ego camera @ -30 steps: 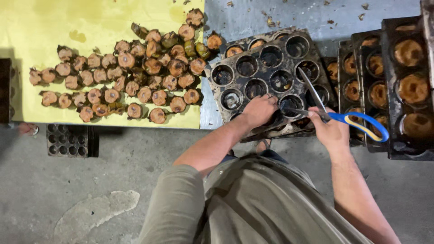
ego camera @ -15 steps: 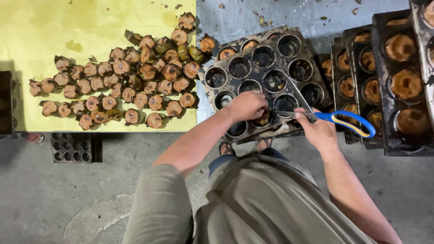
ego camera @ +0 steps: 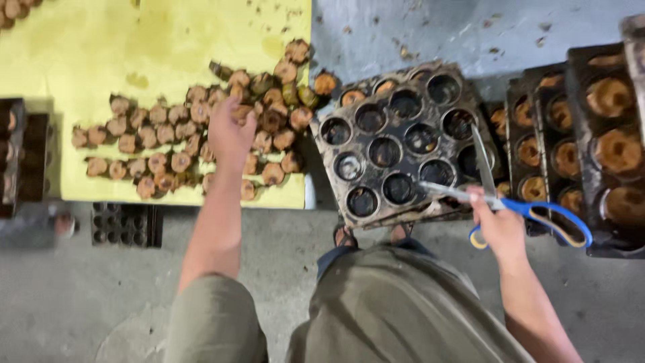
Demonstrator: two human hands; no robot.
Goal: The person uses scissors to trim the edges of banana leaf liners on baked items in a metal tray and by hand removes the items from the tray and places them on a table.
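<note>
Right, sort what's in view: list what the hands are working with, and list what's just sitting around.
In use: left hand over the small round brown cakes on the yellow sheet; right hand holding blue-handled scissors; dark metal multi-cup mould tray.

Lying about: filled dark trays at right; small black grid block.

My one camera sat on my head and looked straight down. It saw my knees near, the dark tray [ego camera: 396, 144] ahead, the yellow sheet [ego camera: 134, 54] far left, from fairly close up.
</note>
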